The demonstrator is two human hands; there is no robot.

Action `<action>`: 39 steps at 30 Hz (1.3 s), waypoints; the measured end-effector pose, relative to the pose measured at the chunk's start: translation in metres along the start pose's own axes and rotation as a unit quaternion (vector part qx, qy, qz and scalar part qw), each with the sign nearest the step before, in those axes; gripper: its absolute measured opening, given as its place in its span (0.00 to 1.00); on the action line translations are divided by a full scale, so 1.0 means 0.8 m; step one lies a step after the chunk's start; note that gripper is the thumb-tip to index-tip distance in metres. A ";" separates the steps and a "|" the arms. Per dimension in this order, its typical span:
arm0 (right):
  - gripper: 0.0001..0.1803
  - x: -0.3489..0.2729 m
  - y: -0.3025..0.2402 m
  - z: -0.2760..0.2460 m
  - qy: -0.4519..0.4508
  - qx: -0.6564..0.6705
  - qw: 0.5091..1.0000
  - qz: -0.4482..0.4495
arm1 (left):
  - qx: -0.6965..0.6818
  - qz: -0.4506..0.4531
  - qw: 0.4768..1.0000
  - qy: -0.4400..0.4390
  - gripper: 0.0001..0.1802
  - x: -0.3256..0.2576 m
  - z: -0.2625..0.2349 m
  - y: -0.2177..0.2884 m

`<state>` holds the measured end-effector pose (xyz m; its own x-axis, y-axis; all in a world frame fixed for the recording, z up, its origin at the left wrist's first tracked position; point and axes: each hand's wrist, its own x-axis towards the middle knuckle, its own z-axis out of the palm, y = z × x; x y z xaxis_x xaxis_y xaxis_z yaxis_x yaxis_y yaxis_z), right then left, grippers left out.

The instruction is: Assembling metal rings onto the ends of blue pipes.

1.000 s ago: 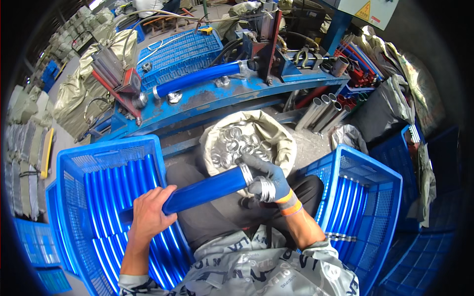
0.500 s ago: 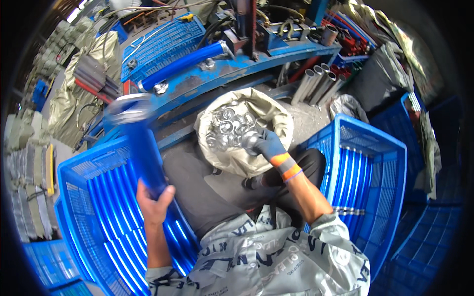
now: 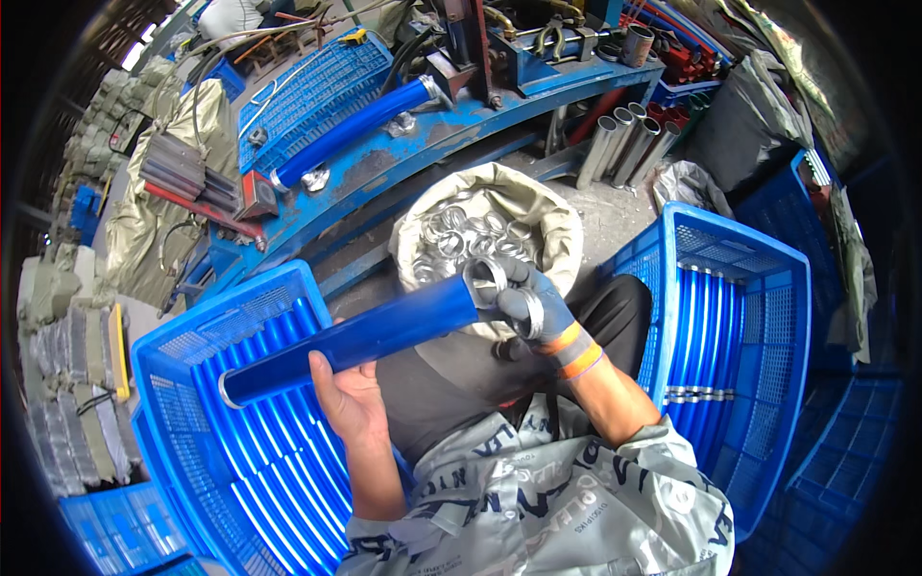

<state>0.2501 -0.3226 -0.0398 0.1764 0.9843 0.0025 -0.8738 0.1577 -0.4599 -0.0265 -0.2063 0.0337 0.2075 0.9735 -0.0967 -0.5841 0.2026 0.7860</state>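
My bare left hand (image 3: 351,396) is closed around a blue tube (image 3: 365,338), which lies across my lap and slants up to the right. A metal rim shows at its left end. My right hand (image 3: 547,312), in a grey-blue glove with an orange cuff, is closed on metal rings. One metal ring (image 3: 485,278) is at the tube's right end; I cannot tell whether it is seated there. Another ring (image 3: 527,313) sits against the glove's fingers. Just beyond, a pale sack (image 3: 555,226) with a rolled rim holds loose metal rings (image 3: 451,230).
Blue crates stand at my left (image 3: 158,350) and right (image 3: 792,317), both holding blue tubes. Ahead is a blue metal bench (image 3: 375,163) with another blue tube (image 3: 355,132) on it. Bare metal pipes (image 3: 600,149) stand upright by its right end.
The tube has swung from upright at the left to nearly level before me. My right hand has come out of the sack with rings and now meets the tube's end.
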 end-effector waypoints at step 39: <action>0.41 0.112 -0.059 0.034 0.034 -0.399 0.915 0.045 | 0.020 0.007 1.000 -0.001 0.38 0.098 -0.034 -0.046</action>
<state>0.2951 -0.2397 0.0065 0.1707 0.9792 -0.1099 -0.2823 -0.0583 -0.9576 -0.0101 -0.1345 -0.0192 0.2009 0.9760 -0.0845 -0.5557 0.1846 0.8106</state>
